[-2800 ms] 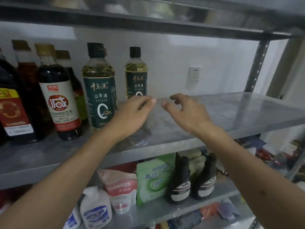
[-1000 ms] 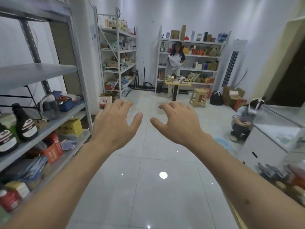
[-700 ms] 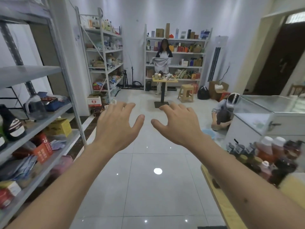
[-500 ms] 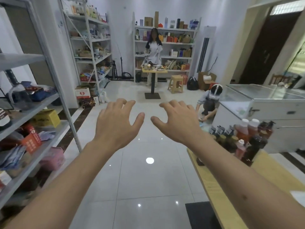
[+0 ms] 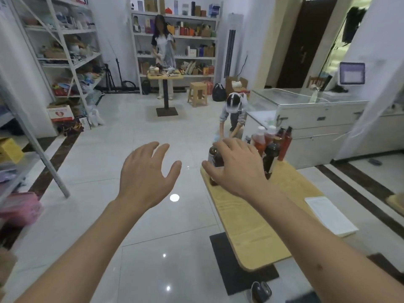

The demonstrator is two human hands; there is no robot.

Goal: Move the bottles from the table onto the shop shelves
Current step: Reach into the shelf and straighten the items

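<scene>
I've turned from the shelves (image 5: pixel 47 149) to the table (image 5: pixel 251 219) — my right hand (image 5: pixel 237 171), fingers loosely spread, now hovers before the bottles (image 5: pixel 271 147) at its far edge. My left hand (image 5: pixel 146 176) hangs open over bare floor (image 5: pixel 131 136) — wide room there.

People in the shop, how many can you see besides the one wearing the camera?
2. The standing person is at the small table by the back shelves. The crouching person is on the floor beside the glass counter. Others could be out of view.
</scene>
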